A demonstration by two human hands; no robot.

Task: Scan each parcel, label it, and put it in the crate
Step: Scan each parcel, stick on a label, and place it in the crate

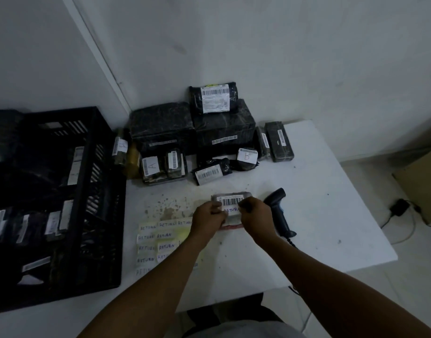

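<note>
A white surface (319, 215) stands in the corner of two pale walls (282, 45). Brownish stains (165, 208) mark the surface near its middle. On the tiled floor (380, 289) to the right lies a black power adapter (400, 207) with a thin cable (404, 234) trailing from it, just beside a brown cardboard box (421, 181).

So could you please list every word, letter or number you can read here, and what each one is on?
"RETURN": handwritten label on the parcel both hands hold.
"RETURN": repeated on the sheet of labels on the table.
"A": white label on a small parcel.
"B": white label on another small parcel.
Barcodes and shipping-label print on the parcels, including those in the crate: too small or blurred to read.
</note>
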